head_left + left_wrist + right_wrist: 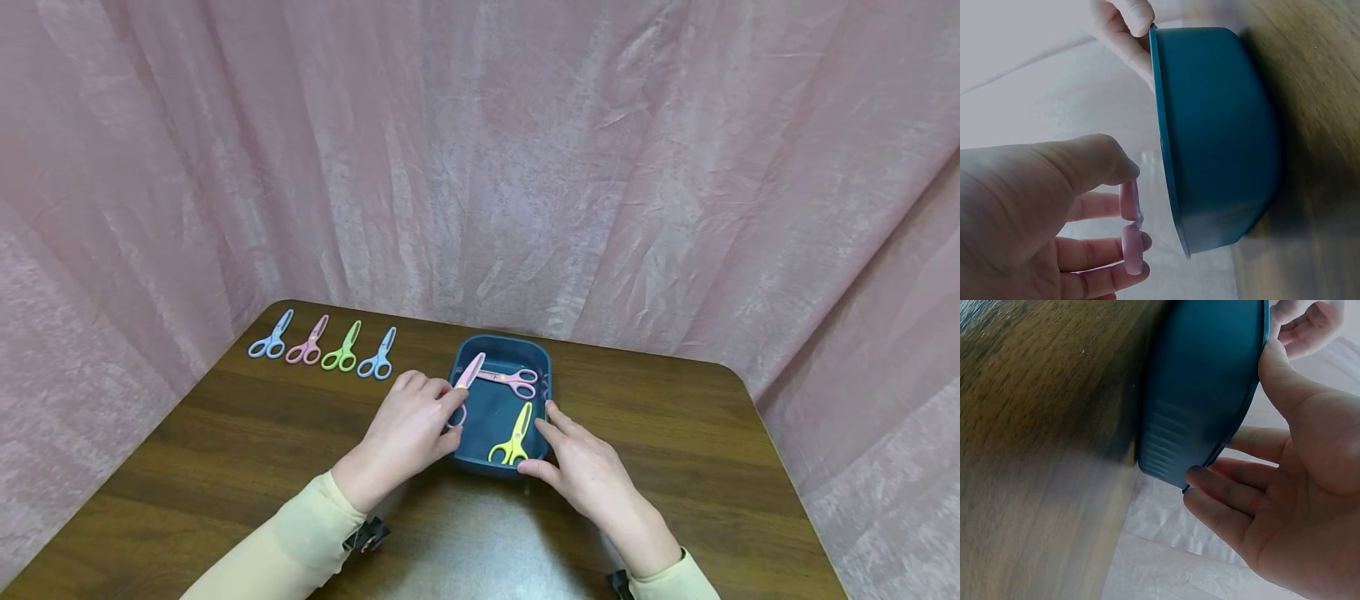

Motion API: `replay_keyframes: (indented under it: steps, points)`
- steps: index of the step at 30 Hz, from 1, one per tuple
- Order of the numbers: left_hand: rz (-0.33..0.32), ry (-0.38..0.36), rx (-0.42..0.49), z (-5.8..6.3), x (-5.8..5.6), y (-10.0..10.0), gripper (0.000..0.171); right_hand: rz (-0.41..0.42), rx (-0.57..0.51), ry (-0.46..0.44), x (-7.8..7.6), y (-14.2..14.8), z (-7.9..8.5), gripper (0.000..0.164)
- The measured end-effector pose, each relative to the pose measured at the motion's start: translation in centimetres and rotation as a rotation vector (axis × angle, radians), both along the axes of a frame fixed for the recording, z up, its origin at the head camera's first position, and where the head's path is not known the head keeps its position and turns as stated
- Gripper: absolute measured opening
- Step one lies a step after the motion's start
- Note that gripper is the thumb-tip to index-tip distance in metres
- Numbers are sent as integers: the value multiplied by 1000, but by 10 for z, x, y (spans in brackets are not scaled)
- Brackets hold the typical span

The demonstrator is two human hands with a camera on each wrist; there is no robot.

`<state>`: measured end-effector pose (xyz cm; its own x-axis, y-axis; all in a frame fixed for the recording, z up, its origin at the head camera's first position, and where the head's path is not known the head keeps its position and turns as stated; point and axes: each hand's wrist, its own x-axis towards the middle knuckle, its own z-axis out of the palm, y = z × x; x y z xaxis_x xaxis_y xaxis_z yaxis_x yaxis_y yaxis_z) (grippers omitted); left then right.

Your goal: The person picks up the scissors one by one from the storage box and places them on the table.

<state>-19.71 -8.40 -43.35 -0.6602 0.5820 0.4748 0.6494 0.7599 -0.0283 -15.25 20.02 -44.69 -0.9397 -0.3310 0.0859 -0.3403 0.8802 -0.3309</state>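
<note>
My left hand pinches a pair of light pink scissors by the handles, blades pointing away, over the left side of a dark teal plastic bin. In the left wrist view, thumb and fingers meet on the pink handle loops, just outside the bin's rim. Inside the bin lie another pair of pink scissors, handles to the right, and yellow scissors near the front. My right hand rests thumb and extended fingers on the bin's near right rim.
Left on the brown wooden table several scissors stand in a row: blue, pink, green and blue. A pink curtain hangs behind the table and along its sides.
</note>
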Motion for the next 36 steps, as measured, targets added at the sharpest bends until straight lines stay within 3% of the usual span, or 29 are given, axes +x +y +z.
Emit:
replay_keyframes:
  steps: [14, 25, 36]
  points:
    - [42, 96, 71, -5, 4, -22, 37, 8, 5, 17, -1, 1, -2, 74]
    - [61, 127, 142, -16, 4, -41, 27, 4, 4, 1, 0, 1, -1, 74]
    - [115, 116, 142, -29, 5, -55, 28, 1, -1, 1, 0, 0, -1, 73]
